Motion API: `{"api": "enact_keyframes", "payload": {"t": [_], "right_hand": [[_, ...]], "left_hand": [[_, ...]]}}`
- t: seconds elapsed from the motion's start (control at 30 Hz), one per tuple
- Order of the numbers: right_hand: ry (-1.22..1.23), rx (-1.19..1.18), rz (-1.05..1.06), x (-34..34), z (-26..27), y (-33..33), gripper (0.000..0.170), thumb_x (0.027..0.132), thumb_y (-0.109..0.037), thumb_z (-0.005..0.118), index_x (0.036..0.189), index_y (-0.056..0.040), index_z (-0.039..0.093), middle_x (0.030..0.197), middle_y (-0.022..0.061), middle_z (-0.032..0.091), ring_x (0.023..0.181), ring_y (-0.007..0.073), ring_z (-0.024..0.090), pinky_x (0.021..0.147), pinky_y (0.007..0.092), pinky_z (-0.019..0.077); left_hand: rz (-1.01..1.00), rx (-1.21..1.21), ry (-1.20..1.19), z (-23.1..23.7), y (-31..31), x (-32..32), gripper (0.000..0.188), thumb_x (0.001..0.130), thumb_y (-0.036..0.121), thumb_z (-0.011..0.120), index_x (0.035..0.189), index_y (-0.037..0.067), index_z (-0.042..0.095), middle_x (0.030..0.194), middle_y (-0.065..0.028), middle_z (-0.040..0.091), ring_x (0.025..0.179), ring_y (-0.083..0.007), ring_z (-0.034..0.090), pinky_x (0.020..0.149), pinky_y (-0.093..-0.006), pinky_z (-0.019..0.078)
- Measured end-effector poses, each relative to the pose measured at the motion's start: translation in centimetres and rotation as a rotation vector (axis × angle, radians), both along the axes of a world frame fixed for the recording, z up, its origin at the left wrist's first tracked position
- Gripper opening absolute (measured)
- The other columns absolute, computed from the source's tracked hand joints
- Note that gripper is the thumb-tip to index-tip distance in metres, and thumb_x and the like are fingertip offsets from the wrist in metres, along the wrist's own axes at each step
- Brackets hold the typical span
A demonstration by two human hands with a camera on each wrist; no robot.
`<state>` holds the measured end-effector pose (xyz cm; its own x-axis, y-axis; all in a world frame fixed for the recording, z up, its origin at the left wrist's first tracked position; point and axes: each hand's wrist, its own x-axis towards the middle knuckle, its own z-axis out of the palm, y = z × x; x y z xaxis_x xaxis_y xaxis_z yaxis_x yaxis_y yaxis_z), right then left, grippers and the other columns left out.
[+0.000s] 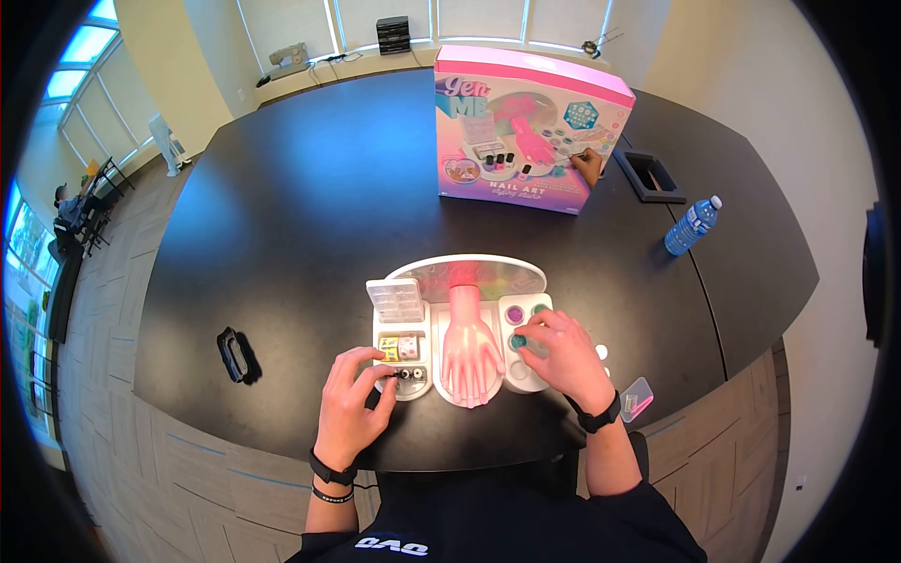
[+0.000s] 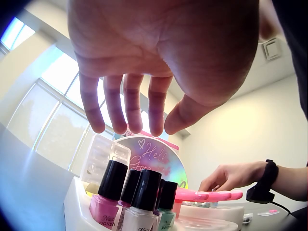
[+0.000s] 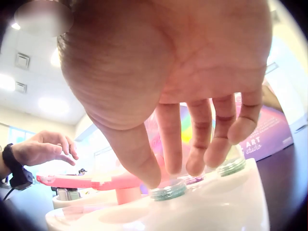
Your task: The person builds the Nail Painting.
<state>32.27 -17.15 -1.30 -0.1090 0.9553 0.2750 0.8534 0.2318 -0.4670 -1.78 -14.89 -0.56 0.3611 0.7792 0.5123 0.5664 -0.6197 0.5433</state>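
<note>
My right hand (image 1: 571, 361) pinches a small clear pot of teal glitter (image 3: 168, 191) between thumb and fingers, low over the white right-hand tray (image 1: 541, 379). A purple glitter pot (image 1: 514, 315) and a green one (image 3: 232, 166) sit in that tray's hollows. My left hand (image 1: 352, 403) hovers with bent, spread fingers above several black-capped nail polish bottles (image 2: 146, 195), holding nothing. Those bottles stand in the left-hand tray (image 1: 422, 387). Between my hands, a pink model hand (image 1: 469, 349) lies palm down before a shiny rounded backboard (image 1: 511, 278).
Rolls of stickers (image 1: 399, 348) and an upright clear-lidded case (image 1: 395, 300) occupy the left tray. Behind stands the large nail art box (image 1: 526, 131). A water bottle (image 1: 693, 226), a black strap-like object (image 1: 233, 355) and a small plastic case (image 1: 637, 400) rest around the dark table.
</note>
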Motion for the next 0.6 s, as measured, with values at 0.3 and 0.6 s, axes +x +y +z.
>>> {"api": "enact_keyframes", "payload": {"t": [0.3, 0.6], "right_hand": [[0.079, -0.019, -0.147, 3.0, 0.8, -1.5, 0.027, 0.087, -0.014, 0.085, 0.113, -0.0083, 0.081, 0.111, 0.0078, 0.073, 0.109, 0.0319, 0.068, 0.097, 0.0448, 0.0549], [0.046, -0.128, -0.355, 7.6, 0.5, -3.9, 0.033, 0.081, -0.011, 0.086, 0.113, -0.0063, 0.08, 0.108, 0.0137, 0.076, 0.104, 0.0359, 0.072, 0.091, 0.0456, 0.0583]], "left_hand": [[0.009, 0.005, 0.005, 0.0, 0.0, -0.2, 0.02, 0.086, 0.0, 0.079, 0.104, 0.004, 0.073, 0.122, -0.0137, 0.07, 0.114, -0.0373, 0.068, 0.096, -0.0467, 0.0563], [0.002, -0.002, 0.002, 0.0, 0.1, 0.2, 0.019, 0.086, 0.0, 0.079, 0.104, 0.004, 0.073, 0.122, -0.0131, 0.07, 0.114, -0.0371, 0.068, 0.096, -0.0466, 0.0564]]}}
